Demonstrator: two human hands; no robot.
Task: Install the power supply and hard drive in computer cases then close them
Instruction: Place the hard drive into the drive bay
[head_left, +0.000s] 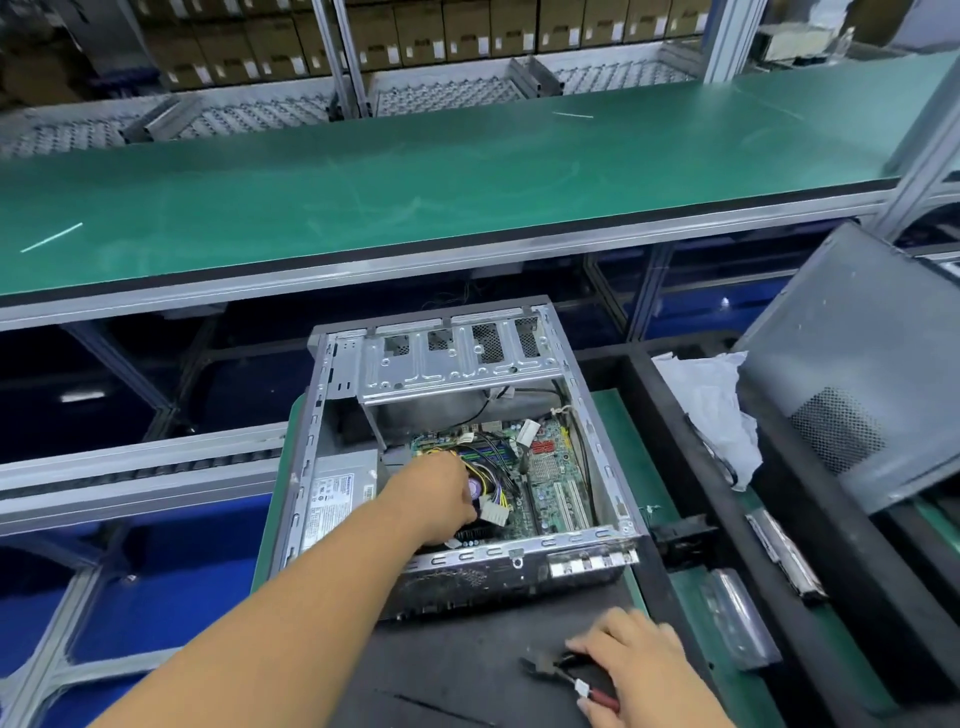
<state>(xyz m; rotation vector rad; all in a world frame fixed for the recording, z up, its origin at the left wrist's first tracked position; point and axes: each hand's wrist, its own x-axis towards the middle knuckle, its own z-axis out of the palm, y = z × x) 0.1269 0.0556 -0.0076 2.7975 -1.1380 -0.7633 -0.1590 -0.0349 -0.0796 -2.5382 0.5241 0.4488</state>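
Observation:
An open grey computer case (602, 447) lies on its side on the work surface. Its grey power supply (340, 493) sits in the left bay, and the green motherboard (550, 483) fills the right. My left hand (441, 499) reaches into the case and grips a bundle of power cables with white connectors (491, 506). My right hand (639, 670) rests on red-handled pliers (561, 673) on the dark mat in front of the case, fingers curled around the handles. An empty metal drive cage (457, 364) spans the case's far end. A hard drive (784, 551) lies to the right.
A dark case side panel (857, 364) leans at the right, over crumpled white plastic (711, 405). A clear bag (737, 618) lies near the hard drive. A green conveyor bench (415, 182) runs behind the case, with roller racks and stacked cartons (415, 36) beyond it.

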